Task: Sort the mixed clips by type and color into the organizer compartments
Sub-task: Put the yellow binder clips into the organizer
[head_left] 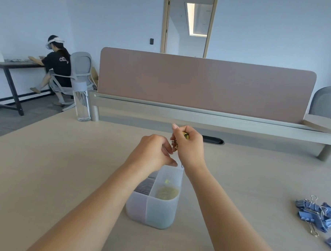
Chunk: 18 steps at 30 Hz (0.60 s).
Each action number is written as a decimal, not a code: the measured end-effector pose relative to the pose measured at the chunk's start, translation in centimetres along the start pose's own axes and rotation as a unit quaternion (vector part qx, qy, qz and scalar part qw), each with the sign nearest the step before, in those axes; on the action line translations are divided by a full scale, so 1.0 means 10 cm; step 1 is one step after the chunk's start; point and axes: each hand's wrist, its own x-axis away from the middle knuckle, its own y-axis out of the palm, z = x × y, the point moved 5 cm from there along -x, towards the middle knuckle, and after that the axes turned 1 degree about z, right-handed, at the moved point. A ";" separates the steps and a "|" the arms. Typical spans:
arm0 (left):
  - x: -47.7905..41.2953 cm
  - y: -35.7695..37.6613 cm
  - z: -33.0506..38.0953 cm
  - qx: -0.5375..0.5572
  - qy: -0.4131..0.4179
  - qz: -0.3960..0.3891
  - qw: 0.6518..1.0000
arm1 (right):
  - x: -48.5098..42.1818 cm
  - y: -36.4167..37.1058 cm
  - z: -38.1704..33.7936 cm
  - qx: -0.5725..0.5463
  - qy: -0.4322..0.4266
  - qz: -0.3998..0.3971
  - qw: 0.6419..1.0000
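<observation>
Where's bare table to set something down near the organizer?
Free: the table left of the organizer, back to the water bottle; the strip between organizer and blue binder clips. Crowded: around those clips at the right edge, and over the organizer's far end, where left hand and right hand, gripping yellow clips, meet.

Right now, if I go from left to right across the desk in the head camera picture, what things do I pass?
water bottle → clear organizer → pile of blue binder clips
</observation>
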 end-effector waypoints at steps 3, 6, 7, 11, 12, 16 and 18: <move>-0.01 0.01 -0.01 0.003 0.003 0.004 1.000 | -0.01 0.00 0.01 0.003 -0.001 -0.002 1.000; -0.01 0.02 -0.02 0.007 0.007 0.000 1.000 | -0.01 0.01 0.01 0.010 -0.003 -0.004 1.000; -0.01 0.02 -0.02 0.010 0.009 0.002 1.000 | -0.01 0.01 0.01 0.012 -0.002 -0.005 1.000; 0.00 -0.05 -0.03 0.032 0.003 0.037 0.999 | 0.00 0.02 0.02 -0.004 0.017 -0.014 1.000; 0.00 -0.05 -0.03 0.037 0.001 0.037 0.999 | 0.01 0.01 0.02 -0.005 0.023 -0.016 1.000; 0.00 -0.04 -0.01 0.043 0.002 0.019 0.999 | 0.02 0.00 0.01 -0.006 0.039 -0.020 0.999; 0.01 -0.04 0.01 0.039 0.006 0.021 0.999 | 0.02 0.01 0.00 0.007 0.043 -0.015 0.999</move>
